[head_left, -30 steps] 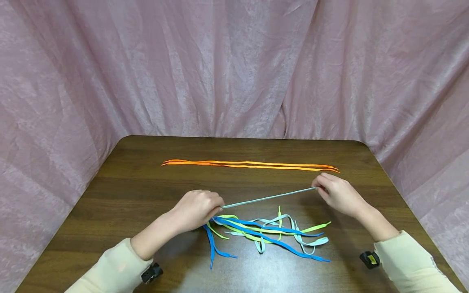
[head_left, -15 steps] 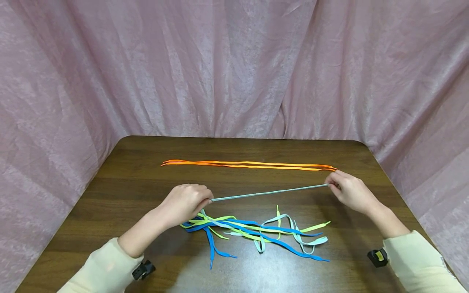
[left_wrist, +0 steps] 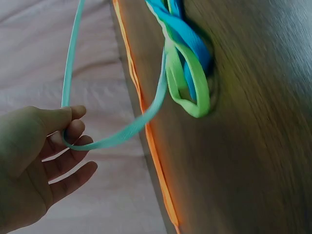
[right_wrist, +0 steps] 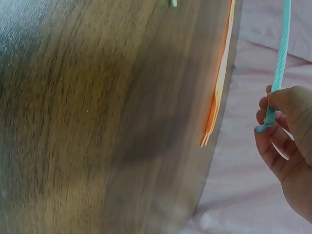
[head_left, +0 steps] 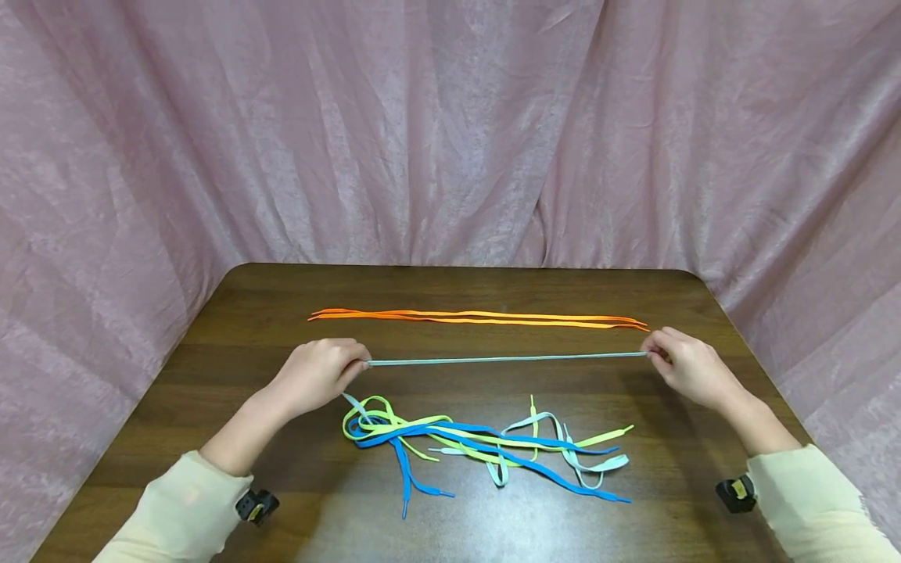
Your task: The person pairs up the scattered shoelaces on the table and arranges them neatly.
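Note:
A light teal shoelace (head_left: 507, 359) is stretched straight between both hands above the table. My left hand (head_left: 320, 374) pinches it between thumb and fingers; in the left wrist view a slack part of the lace (left_wrist: 122, 134) hangs from this hand toward the pile. At the other side my right hand (head_left: 690, 366) pinches the lace near its end, and the right wrist view shows the short tip (right_wrist: 264, 126) poking out below the thumb. Below the stretched lace lies a loose pile of blue laces (head_left: 545, 469), yellow-green laces (head_left: 598, 439) and more light teal lace (head_left: 604, 464).
Orange shoelaces (head_left: 479, 317) lie straight and side by side along the far part of the brown wooden table (head_left: 211, 391). Behind the table's far edge hangs a pink curtain (head_left: 422, 141).
My left hand has moved left and away from the body, sliding off the pile. The right hand has moved a little right. The teal lace between them has lengthened and levelled out.

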A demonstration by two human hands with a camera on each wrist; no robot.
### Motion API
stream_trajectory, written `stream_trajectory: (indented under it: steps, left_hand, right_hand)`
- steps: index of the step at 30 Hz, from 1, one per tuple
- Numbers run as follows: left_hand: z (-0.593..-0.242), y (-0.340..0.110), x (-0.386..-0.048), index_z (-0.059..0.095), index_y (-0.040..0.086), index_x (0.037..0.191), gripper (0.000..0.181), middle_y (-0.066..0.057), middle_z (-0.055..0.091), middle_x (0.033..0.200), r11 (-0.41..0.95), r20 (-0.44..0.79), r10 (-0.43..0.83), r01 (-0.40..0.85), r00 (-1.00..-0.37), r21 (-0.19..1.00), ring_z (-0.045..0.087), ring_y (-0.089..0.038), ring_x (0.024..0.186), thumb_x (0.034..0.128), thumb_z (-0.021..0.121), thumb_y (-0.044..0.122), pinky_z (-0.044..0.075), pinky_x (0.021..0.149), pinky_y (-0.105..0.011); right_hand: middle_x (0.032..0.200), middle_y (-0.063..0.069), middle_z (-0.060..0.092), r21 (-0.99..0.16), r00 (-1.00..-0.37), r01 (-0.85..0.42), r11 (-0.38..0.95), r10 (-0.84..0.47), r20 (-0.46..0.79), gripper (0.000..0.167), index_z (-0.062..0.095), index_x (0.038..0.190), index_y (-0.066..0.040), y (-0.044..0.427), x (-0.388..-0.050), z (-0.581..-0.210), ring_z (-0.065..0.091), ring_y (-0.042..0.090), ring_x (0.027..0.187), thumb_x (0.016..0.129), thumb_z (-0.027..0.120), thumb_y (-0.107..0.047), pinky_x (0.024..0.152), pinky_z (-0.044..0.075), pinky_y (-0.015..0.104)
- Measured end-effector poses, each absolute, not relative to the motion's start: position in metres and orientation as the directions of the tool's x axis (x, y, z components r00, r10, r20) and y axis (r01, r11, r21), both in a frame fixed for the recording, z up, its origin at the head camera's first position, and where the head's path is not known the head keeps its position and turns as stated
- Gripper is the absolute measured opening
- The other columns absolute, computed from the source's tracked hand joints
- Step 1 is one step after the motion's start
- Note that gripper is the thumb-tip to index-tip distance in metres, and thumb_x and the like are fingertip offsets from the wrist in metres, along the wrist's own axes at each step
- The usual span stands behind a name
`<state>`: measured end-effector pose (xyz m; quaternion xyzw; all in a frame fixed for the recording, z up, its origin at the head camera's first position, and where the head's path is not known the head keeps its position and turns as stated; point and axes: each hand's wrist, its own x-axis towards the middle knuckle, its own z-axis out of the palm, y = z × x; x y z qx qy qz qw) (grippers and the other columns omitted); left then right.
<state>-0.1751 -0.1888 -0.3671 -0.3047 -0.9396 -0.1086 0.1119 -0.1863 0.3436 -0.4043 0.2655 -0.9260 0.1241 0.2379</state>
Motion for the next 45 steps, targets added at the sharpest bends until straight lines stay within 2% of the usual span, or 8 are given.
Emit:
stream_trajectory:
  steps: [9,22,30,39,45]
  left_hand:
    - [-0.378,-0.218,-0.192,0.069,0.015,0.086,0.004,0.008,0.063,0.077,0.844,0.239,0.458,0.503,-0.856,0.184,0.053,-0.008,0.061,0.0839,0.066,0.017,0.044,0.051,-0.033]
    - [-0.392,-0.255,-0.206,0.070,0.015,0.088,0.008,0.000,0.068,0.085,0.896,0.193,0.360,0.396,-0.913,0.200,0.063,-0.023,0.072,0.0846,0.063,0.013,0.047,0.057,-0.046]
    - [-0.397,-0.271,-0.213,0.070,0.012,0.089,0.010,0.001,0.066,0.078,0.917,0.169,0.320,0.350,-0.932,0.190,0.061,-0.022,0.067,0.0847,0.061,0.010,0.045,0.053,-0.043]
    - [-0.397,-0.277,-0.224,0.070,0.011,0.091,0.013,0.001,0.064,0.075,0.930,0.126,0.293,0.313,-0.948,0.192,0.060,-0.021,0.067,0.0863,0.057,0.010,0.046,0.054,-0.044]
    - [-0.398,-0.280,-0.229,0.069,0.013,0.091,0.013,0.001,0.064,0.074,0.938,0.114,0.257,0.276,-0.960,0.209,0.061,-0.026,0.068,0.0861,0.057,0.011,0.044,0.053,-0.046]
  right_hand:
    - [0.071,-0.009,0.051,-0.105,-0.757,-0.534,0.839,-0.418,0.503,0.022,0.060,0.079,-0.013,0.351,-0.188,-0.405,0.046,0.005,0.060,0.069,0.067,0.006,0.050,0.040,0.028]
    - [0.073,-0.006,0.055,-0.095,-0.763,-0.525,0.845,-0.419,0.491,0.024,0.059,0.079,-0.014,0.361,-0.191,-0.409,0.046,0.007,0.061,0.069,0.064,0.007,0.051,0.041,0.031]
    - [0.073,-0.005,0.056,-0.095,-0.765,-0.526,0.845,-0.421,0.487,0.024,0.061,0.079,-0.011,0.367,-0.191,-0.411,0.049,0.009,0.061,0.067,0.065,0.009,0.051,0.042,0.034]
    - [0.075,-0.003,0.058,-0.113,-0.809,-0.490,0.864,-0.404,0.426,0.023,0.059,0.081,-0.012,0.373,-0.194,-0.414,0.050,0.010,0.063,0.070,0.065,0.007,0.053,0.043,0.035]
    - [0.074,-0.004,0.055,-0.111,-0.809,-0.486,0.867,-0.398,0.433,0.023,0.059,0.079,-0.013,0.374,-0.196,-0.418,0.049,0.009,0.063,0.070,0.066,0.006,0.052,0.041,0.033]
